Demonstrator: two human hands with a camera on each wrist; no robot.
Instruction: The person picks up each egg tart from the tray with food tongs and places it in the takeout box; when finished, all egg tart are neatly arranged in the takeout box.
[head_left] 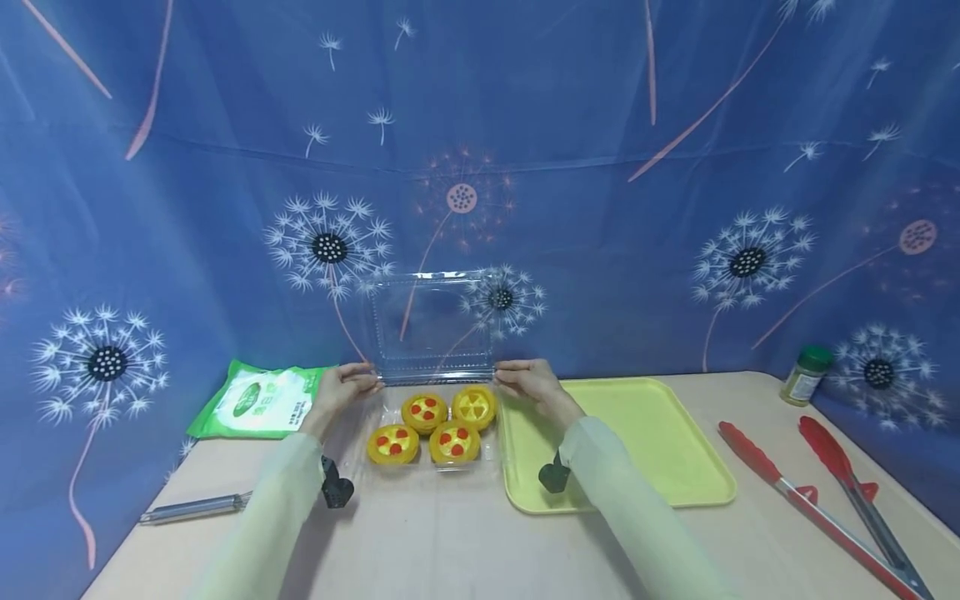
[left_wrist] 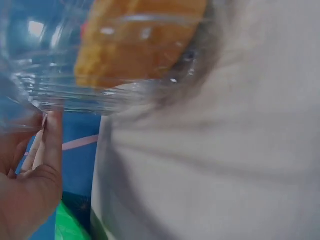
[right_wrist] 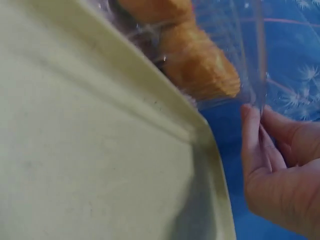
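Observation:
A clear plastic clamshell box stands with its lid [head_left: 431, 325] raised at the back and its base [head_left: 450, 468] on the table. Several egg tarts [head_left: 455, 442] topped with red or yellow pieces sit in the base. My left hand [head_left: 347, 390] pinches the box's back left corner, near the hinge. At the back right corner, my right hand [head_left: 534, 387] pinches the plastic edge between thumb and fingers. In the right wrist view, that hand [right_wrist: 282, 165] grips the clear edge beside the tarts. The left wrist view shows the other hand [left_wrist: 35, 175] at the plastic rim.
A yellow tray [head_left: 645, 442] lies right of the box, under my right forearm. Farther right are red-tipped tongs [head_left: 795, 492] and a green-capped jar [head_left: 806, 375]. On the left are a green and white packet [head_left: 262, 400] and a metal-handled whisk [head_left: 197, 507]. A blue curtain [head_left: 585, 208] hangs behind.

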